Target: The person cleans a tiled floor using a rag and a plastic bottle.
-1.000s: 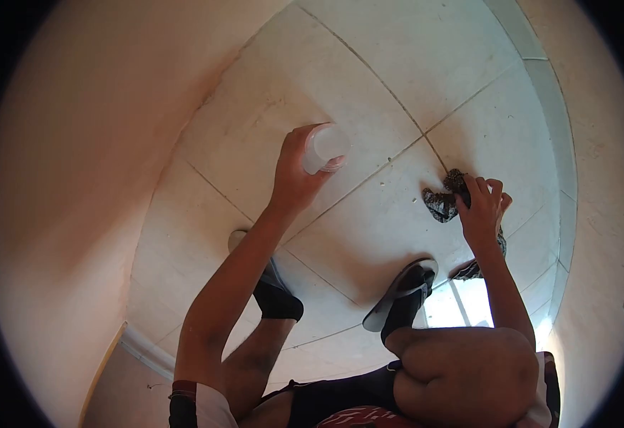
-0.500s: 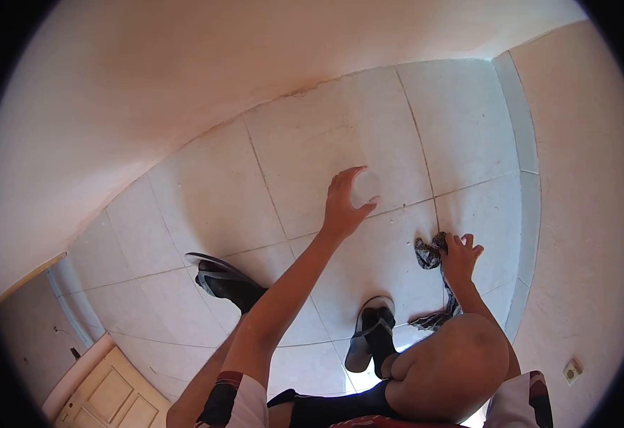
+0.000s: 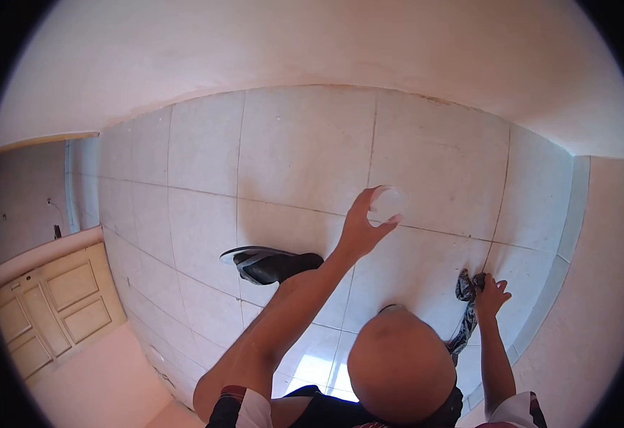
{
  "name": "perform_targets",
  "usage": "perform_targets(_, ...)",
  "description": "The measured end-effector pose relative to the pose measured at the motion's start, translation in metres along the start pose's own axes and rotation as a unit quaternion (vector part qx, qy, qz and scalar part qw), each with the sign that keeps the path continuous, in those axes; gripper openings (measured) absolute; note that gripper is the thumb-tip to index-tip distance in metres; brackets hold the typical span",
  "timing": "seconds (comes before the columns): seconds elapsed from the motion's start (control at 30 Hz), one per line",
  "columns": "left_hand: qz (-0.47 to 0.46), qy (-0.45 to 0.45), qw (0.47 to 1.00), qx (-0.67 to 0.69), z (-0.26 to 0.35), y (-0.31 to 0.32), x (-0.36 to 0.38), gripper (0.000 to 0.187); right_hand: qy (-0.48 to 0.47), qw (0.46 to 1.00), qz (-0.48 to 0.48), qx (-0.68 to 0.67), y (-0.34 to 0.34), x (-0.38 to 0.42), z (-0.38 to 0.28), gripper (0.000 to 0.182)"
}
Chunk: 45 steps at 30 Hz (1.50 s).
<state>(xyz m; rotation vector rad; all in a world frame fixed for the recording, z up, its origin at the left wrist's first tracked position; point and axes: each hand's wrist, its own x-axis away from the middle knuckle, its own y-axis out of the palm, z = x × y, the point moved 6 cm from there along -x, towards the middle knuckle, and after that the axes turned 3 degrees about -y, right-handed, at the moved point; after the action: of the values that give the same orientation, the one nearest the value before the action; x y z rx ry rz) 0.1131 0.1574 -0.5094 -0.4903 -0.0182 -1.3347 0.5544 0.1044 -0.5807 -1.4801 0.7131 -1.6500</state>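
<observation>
Pale tiled floor (image 3: 290, 150), plain wall (image 3: 326, 43), panelled door (image 3: 55, 299).

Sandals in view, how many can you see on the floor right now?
1. A dark sandal is on the foot left of the left hand's arm; a second may be hidden behind the raised knee.
</observation>
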Motion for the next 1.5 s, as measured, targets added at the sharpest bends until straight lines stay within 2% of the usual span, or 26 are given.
perform_targets(0.17,0.179,-0.043,0.983,-0.014,-0.018,-0.134,0.086,0.057,-0.016,1.0,0.004,0.018,-0.002,0.003,0.0,0.046)
perform_targets(0.3,0.229,-0.075,0.97,-0.047,-0.012,-0.216,0.152,0.054,-0.034,0.999,0.027,0.011,-0.005,0.005,-0.001,0.044)
perform_targets(0.37,0.207,-0.088,0.974,-0.035,-0.014,-0.244,0.176,0.053,-0.064,0.997,0.027,0.038,-0.003,0.009,-0.006,0.043)
perform_targets(0.43,0.205,-0.081,0.974,-0.053,-0.016,-0.272,0.192,0.055,-0.076,0.996,0.049,0.004,-0.017,0.02,-0.018,0.045)
perform_targets(0.53,0.114,-0.09,0.988,-0.055,-0.007,-0.301,0.196,0.057,-0.1,0.994,0.053,0.002,-0.032,0.042,-0.044,0.048)
perform_targets(0.57,0.12,-0.073,0.989,-0.052,-0.005,-0.312,0.191,0.057,-0.103,0.992,0.076,-0.011,-0.034,0.052,-0.051,0.047)
perform_targets(0.73,0.092,-0.03,0.992,0.08,0.008,-0.347,0.195,0.058,-0.145,0.983,0.112,-0.035,-0.072,0.081,-0.108,0.039)
perform_targets(0.87,0.06,0.021,0.99,0.128,0.002,-0.391,0.209,0.061,-0.117,0.985,0.119,-0.037,-0.12,0.088,-0.157,0.034)
perform_targets(1.03,0.067,0.01,0.991,0.113,-0.004,-0.443,0.25,0.066,-0.099,0.98,0.169,-0.024,-0.191,0.11,-0.219,0.035)
perform_targets(1.17,0.069,0.015,0.991,0.115,-0.024,-0.478,0.255,0.062,-0.071,0.986,0.148,0.021,-0.218,0.111,-0.266,0.038)
perform_targets(1.27,0.11,0.017,0.978,0.176,-0.042,-0.496,0.245,0.06,-0.069,0.991,0.111,0.024,-0.199,0.081,-0.297,0.039)
perform_targets(1.37,0.156,0.015,0.976,0.148,-0.062,-0.513,0.213,0.061,-0.087,0.995,0.039,0.003,-0.158,0.058,-0.329,0.041)
perform_targets(1.4,0.153,0.005,0.978,0.14,-0.067,-0.521,0.197,0.061,-0.106,0.994,0.027,0.0,-0.14,0.051,-0.337,0.04)
perform_targets(1.43,0.151,0.004,0.979,0.135,-0.07,-0.526,0.182,0.06,-0.096,0.995,-0.026,-0.013,-0.12,0.042,-0.343,0.043)
perform_targets(1.5,0.15,-0.017,0.977,0.153,-0.073,-0.533,0.155,0.058,-0.104,0.994,-0.022,0.027,-0.09,0.041,-0.353,0.045)
